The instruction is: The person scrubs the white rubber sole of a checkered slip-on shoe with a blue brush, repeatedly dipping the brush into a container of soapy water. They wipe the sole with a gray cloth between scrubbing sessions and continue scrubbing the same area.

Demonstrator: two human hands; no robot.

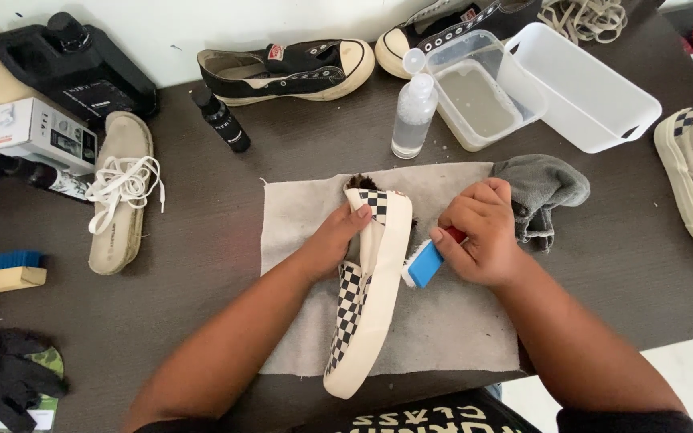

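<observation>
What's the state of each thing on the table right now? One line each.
checkered slip-on shoe: on its side on the cloth, held by the left hand
blue brush: gripped in the right hand, at the sole edge
clear squeeze bottle: upright, capped
small black bottle: lying down, capped
clear tub: open, holds cloudy liquid
white bin: open
grey rag: crumpled
</observation>
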